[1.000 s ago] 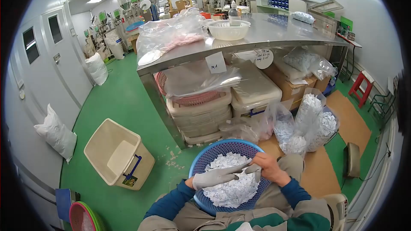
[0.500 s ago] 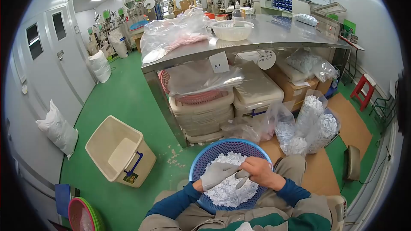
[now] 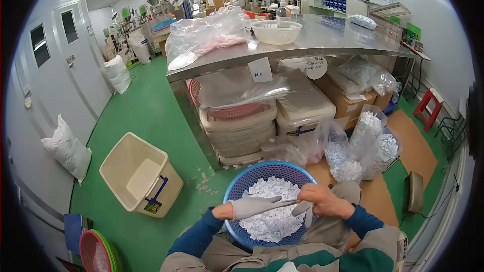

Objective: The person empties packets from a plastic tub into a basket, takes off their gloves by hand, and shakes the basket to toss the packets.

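My left hand (image 3: 257, 207), in a light grey glove, stretches flat over the basket with its fingers pointing right. Bare and closed, my right hand (image 3: 325, 200) pinches grey glove fabric by the left fingertips. Grey glove fingers (image 3: 304, 210) hang below the right hand; whether they belong to a second glove I cannot tell. Under both hands, a blue plastic basket (image 3: 237, 184) sits between my legs. It holds a heap of small white printed packets (image 3: 272, 224).
An empty cream bin (image 3: 171, 186) stands on the green floor at left. Ahead is a steel table (image 3: 327, 35) with stacked tubs (image 3: 239, 133) below. Clear bags of packets (image 3: 365, 131) stand on cardboard at right. White sacks (image 3: 68, 146) lean near the door.
My hands have drawn apart. The left has flattened and straightened, while the right has moved rightward with the glove fabric, and the grey fingers now hang farther right.
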A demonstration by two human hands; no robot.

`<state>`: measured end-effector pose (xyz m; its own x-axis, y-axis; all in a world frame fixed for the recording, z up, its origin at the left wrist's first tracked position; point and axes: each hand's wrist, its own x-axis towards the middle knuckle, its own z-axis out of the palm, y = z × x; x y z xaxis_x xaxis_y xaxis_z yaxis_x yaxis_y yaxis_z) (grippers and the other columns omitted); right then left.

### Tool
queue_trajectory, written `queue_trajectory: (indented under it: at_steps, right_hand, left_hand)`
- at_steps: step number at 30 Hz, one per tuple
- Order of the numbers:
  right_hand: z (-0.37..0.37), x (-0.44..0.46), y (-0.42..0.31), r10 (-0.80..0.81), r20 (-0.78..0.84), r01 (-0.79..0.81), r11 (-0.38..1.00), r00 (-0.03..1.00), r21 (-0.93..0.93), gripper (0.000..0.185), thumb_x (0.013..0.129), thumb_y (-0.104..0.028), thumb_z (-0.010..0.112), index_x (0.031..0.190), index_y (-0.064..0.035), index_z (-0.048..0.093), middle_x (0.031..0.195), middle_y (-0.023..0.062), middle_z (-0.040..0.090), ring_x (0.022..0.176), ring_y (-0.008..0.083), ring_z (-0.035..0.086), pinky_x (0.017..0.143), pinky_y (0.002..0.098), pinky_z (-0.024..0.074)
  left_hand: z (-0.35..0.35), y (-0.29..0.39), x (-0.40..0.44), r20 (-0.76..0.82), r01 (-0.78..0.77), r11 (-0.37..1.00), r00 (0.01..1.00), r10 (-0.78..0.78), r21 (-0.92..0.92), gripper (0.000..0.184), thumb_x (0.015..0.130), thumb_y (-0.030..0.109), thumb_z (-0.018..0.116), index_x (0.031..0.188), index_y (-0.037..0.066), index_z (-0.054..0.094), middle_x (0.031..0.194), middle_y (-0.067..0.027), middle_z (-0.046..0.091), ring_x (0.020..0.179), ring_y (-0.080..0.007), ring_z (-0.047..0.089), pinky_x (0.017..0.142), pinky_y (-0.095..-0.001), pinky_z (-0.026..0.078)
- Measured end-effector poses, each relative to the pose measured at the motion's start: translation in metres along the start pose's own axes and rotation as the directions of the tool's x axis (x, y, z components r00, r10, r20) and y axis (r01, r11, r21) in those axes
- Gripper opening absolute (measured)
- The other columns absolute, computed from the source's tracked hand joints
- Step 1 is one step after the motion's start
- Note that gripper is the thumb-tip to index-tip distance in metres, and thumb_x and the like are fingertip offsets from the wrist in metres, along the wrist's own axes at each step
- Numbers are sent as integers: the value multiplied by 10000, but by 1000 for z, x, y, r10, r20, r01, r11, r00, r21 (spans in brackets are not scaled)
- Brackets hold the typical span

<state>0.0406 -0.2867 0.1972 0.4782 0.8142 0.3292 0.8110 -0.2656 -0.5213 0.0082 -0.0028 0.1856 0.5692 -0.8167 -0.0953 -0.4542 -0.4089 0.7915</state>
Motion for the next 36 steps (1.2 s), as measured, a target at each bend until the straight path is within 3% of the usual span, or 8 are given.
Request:
queue_trajectory:
  at_steps: [7,11,16,17,25,32,35,36]
  right_hand:
    - [18,23,-24,202,-233,-63,867,951,494,400,703,-58,742,1087,-50,631,1065,82,635,908,218,600,815,329,471]
    - [58,-4,3,104,243,-236,754,964,613,344,752,-76,650,1091,-52,595,939,102,673,848,192,637,756,320,492]
    - [29,-21,-6,146,334,-116,987,931,-108,218,723,-43,624,907,-54,506,790,111,570,726,349,621,611,400,483]
    - [38,-37,19,118,325,-69,985,938,-157,233,823,-276,630,904,-98,503,803,83,575,750,329,631,593,438,476]
    - [-42,-20,-11,5,250,89,927,968,-363,321,645,-60,657,931,-88,513,848,50,572,818,259,623,614,395,465]
    - [23,9,-39,276,25,-204,647,961,734,407,749,-94,692,1138,-40,583,1047,154,632,927,320,625,807,347,482]
    - [41,0,-16,148,177,-225,776,973,589,359,740,-75,679,1086,-41,589,1006,160,645,876,321,641,766,343,491]
    - [35,-5,-15,122,221,-223,822,968,524,340,738,-73,674,1065,-43,587,974,159,648,845,326,644,745,346,495]
  left_hand:
    - [8,20,11,-93,53,951,992,-85,-305,445,1034,264,357,1434,81,425,1347,-93,527,1201,-203,514,1052,-309,365]
    - [7,27,23,271,110,861,962,33,-497,425,1042,337,338,1310,52,503,1204,-83,557,1118,-201,518,1019,-309,373]
    - [27,38,12,115,-123,945,980,165,-304,530,1034,357,366,1452,34,328,1414,-148,433,1293,-238,423,1091,-292,294]
    - [23,41,9,156,-42,921,982,110,-388,566,1030,348,375,1492,49,240,1487,-157,341,1358,-239,350,1119,-290,253]
    - [7,61,6,41,-154,893,981,189,-422,656,993,326,433,1537,84,158,1593,-124,167,1460,-247,159,1179,-322,116]
    - [20,30,6,-40,-197,975,979,201,98,498,994,105,345,1485,49,281,1473,-149,388,1324,-232,425,1084,-319,353]
    - [22,50,4,-20,22,590,998,-64,-807,494,1005,144,354,1482,35,280,1451,-134,425,1287,-225,469,1062,-315,374]
    - [22,50,5,42,74,777,997,-61,-625,511,1014,182,363,1491,31,265,1438,-129,449,1308,-214,449,1083,-297,342]
